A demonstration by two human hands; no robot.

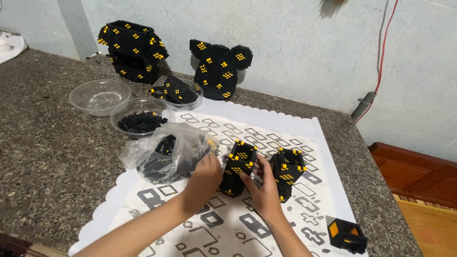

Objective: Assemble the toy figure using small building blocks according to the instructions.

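Note:
A black and yellow brick block (238, 165) stands on the white patterned mat (281, 128). My left hand (205, 175) grips its left side. My right hand (264, 186) holds its right side from below. A second, similar brick block (288, 171) sits just right of my right hand, touching the fingers. A clear plastic bag of black bricks (166, 151) lies directly left of my left hand.
At the back stand a large black-yellow brick body (132, 50) and a mouse-eared brick head (220, 66). Three clear bowls sit left: one empty (99, 95), one with black bricks (141, 119), one with a built piece (177, 93). A small black-orange cube (347, 234) lies near right.

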